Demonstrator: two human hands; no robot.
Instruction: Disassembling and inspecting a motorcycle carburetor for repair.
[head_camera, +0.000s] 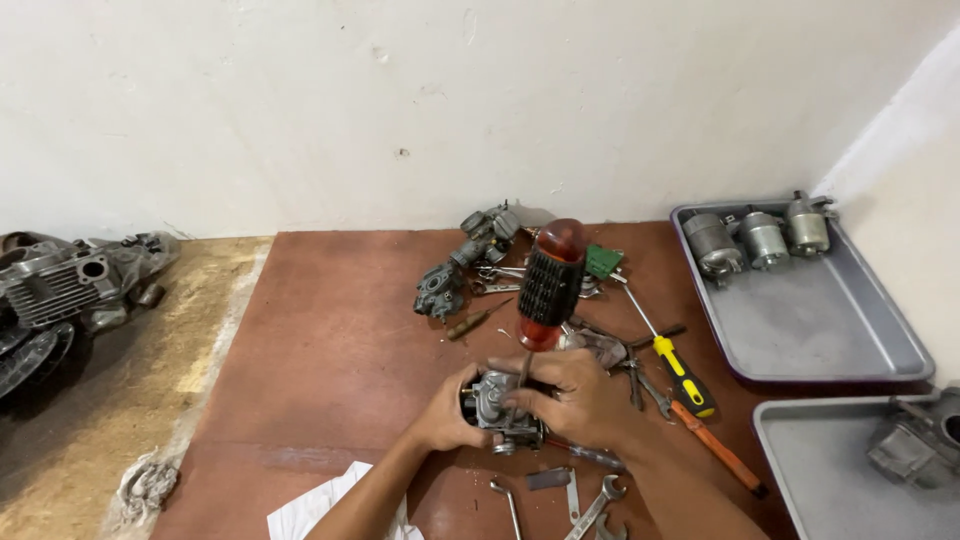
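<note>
head view: looking down on a reddish-brown mat (340, 370), white wall behind.
left hand (447, 412): wrapped around the left side of a small grey carburetor (497, 405), near the mat's front middle.
right hand (570, 395): fingers closed over the carburetor's right side, steadying the shaft of a red-and-black screwdriver (548, 285) standing upright in it.
around: wrenches (590, 500) just in front, yellow-handled screwdriver (680, 370) to the right, second carburetor (462, 262) farther back.
right edge: grey tray (830, 320) with three cylindrical motors (760, 238).
</note>
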